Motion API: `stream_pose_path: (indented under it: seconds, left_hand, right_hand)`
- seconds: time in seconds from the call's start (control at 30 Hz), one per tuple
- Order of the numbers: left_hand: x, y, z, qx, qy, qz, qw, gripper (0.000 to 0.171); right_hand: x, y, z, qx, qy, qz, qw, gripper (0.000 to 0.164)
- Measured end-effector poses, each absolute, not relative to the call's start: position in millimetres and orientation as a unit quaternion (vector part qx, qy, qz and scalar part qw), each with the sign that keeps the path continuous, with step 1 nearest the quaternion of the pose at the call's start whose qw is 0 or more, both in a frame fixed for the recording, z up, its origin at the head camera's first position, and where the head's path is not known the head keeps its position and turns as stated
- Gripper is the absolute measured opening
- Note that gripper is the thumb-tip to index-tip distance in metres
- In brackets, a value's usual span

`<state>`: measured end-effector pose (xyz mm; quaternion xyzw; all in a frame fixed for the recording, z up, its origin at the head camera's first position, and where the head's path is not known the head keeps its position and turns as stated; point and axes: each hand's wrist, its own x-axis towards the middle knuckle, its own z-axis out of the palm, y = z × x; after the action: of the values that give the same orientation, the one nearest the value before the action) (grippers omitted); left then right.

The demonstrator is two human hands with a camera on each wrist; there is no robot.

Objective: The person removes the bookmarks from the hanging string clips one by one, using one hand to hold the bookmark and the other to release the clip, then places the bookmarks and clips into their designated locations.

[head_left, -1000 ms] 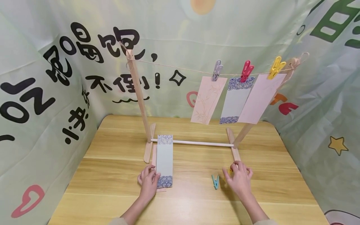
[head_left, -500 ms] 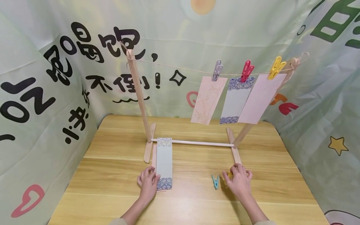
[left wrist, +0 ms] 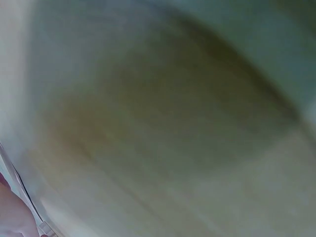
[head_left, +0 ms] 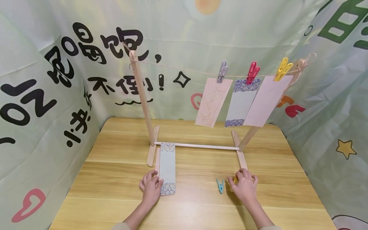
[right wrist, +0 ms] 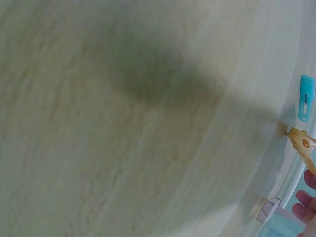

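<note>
My left hand point(head_left: 151, 189) grips the left edge of a pale blue card point(head_left: 167, 164) with patterned bands at both ends, thumb at its lower edge. A pink card point(head_left: 157, 159) shows as a strip beneath it. My right hand point(head_left: 245, 187) pinches a yellow clothespin point(head_left: 235, 180) over the table; in the right wrist view this clothespin point(right wrist: 302, 144) juts out from the fingertips. Just left of that hand lies a blue clothespin point(head_left: 220, 186). Only part of the left hand point(left wrist: 17, 215) enters the left wrist view, which is mostly blurred.
A wooden stand with a left post point(head_left: 142, 99) and a white bottom rod point(head_left: 201, 146) spans the wooden table point(head_left: 198, 207). From its string point(head_left: 178, 68) hang a pink bamboo card point(head_left: 213, 103), a blue-banded card point(head_left: 241, 103) and a plain pink card point(head_left: 267, 102), each clipped by a clothespin.
The pale blue card in my left hand has sunk slightly toward me and now lies more over the pink card. My right hand has drawn back a little, showing more of the yellow clothespin.
</note>
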<state>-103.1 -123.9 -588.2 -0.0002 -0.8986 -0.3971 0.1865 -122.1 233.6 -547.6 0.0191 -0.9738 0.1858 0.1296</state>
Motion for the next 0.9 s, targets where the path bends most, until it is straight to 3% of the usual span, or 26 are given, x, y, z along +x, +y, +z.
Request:
stream_pose_path:
  seconds: [0.27,0.9]
  left_hand:
    - [-103.3,-124.2,-586.2,0.006,-0.911,-0.378,0.164,0.022]
    - [-107.2,-124.0,-583.6,0.021,-0.935,-0.33,0.126,0.026]
  right_hand:
    - [-122.6,233.3,-547.5,0.001,-0.98,0.179,0.089,0.033]
    - [-121.2,233.3,-554.0,-0.004,-0.984,0.16,0.082,0.037]
